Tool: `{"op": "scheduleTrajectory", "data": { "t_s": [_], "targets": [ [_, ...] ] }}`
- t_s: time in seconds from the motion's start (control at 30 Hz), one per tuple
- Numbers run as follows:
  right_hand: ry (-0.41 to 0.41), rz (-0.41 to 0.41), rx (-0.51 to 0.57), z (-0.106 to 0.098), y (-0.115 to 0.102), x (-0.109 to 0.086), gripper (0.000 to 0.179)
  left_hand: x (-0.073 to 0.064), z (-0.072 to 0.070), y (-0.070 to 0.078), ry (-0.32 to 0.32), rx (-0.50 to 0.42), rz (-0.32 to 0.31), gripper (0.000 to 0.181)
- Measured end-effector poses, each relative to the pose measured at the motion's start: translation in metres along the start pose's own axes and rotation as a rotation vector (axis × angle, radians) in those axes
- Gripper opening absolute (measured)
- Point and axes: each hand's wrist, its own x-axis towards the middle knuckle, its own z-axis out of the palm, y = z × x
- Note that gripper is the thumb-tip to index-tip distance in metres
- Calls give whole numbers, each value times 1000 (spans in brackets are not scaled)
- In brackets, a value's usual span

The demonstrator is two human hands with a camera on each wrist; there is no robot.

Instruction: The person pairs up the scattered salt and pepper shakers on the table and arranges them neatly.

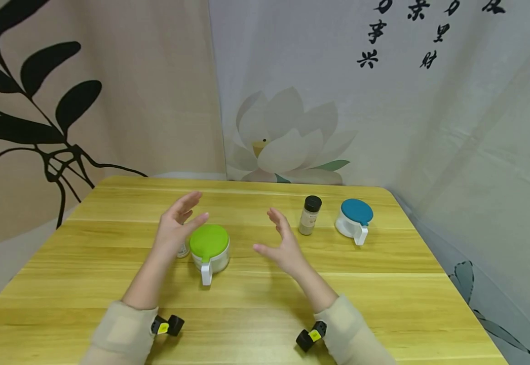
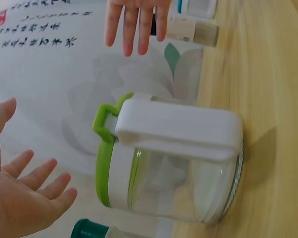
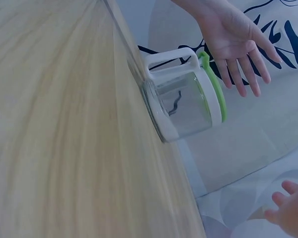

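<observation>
Green-lidded jar (bottle left, room right)

Soft, even light falls across the tabletop, leaving only faint, diffuse shadows. The right wrist view is dimmer and bluish, its wood grain softly blurred.

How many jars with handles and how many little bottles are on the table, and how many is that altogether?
Green-lidded jar plus blue-lidded jar: 2 jars
Black-capped bottle plus dark-green-capped bottle: 2 bottles
Total: 4
</observation>
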Motion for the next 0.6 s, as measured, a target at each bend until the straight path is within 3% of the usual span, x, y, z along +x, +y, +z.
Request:
{"op": "scheduleTrajectory", "data": {
  "t_s": [0.6],
  "targets": [
    [86, -27, -16, -29, -6, -6, 98, 5, 26, 6, -47, -75, 35, 58]
  ]
}}
